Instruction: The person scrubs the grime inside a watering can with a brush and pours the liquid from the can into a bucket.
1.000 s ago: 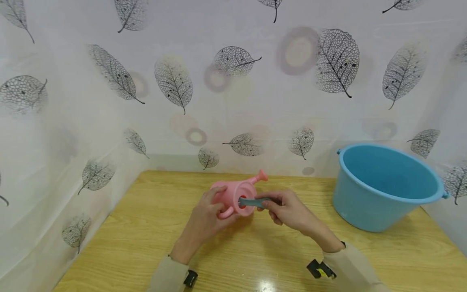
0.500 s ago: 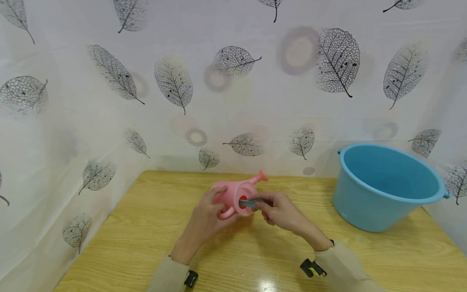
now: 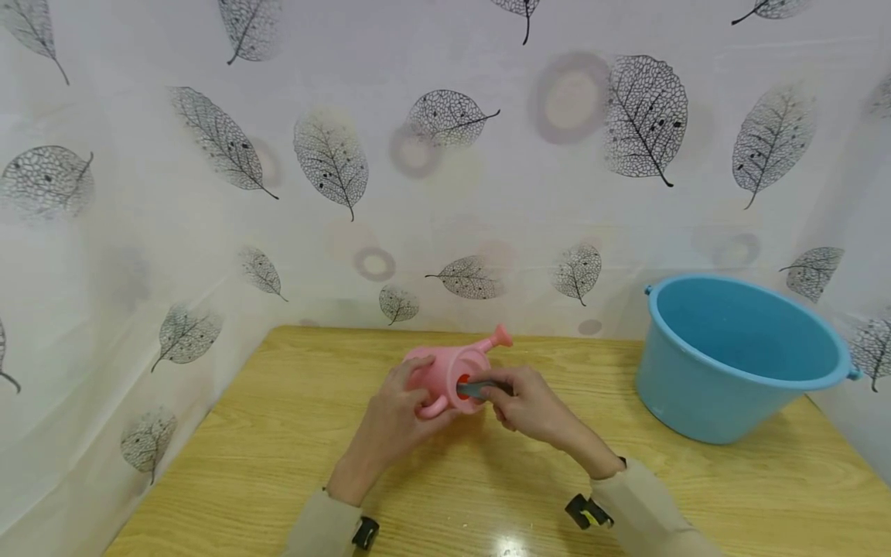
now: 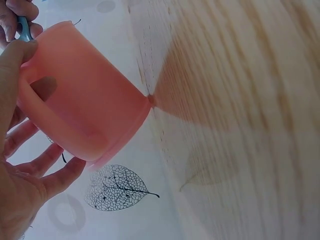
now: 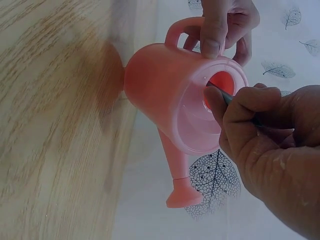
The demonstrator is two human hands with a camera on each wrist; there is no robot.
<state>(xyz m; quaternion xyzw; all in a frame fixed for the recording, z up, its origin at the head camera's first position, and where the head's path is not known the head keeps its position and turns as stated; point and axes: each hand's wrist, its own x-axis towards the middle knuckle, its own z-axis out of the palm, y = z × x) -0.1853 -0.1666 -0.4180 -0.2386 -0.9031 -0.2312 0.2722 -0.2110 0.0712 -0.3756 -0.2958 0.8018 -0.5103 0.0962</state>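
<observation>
A pink watering can (image 3: 430,376) is tilted on its side above the table, its open top facing right and its spout pointing up and right. My left hand (image 3: 393,406) grips it at the curved handle, with the thumb on the can's body in the left wrist view (image 4: 75,85). My right hand (image 3: 532,402) pinches a fork with a blue-grey handle (image 3: 473,388). The fork's front end is inside the round red-edged opening of the can (image 5: 190,95) and hidden there. My right fingertips are close to the can's rim.
A large light-blue bucket (image 3: 696,402) stands at the right of the wooden table (image 3: 278,449). Behind and to the left hangs a white sheet (image 3: 348,46) printed with dark leaves. Dark straps are on both wrists.
My right hand has moved left toward the watering can, pushing the fork deeper into its opening. The pronged tip seen earlier is now hidden. My left hand and the can stay in place.
</observation>
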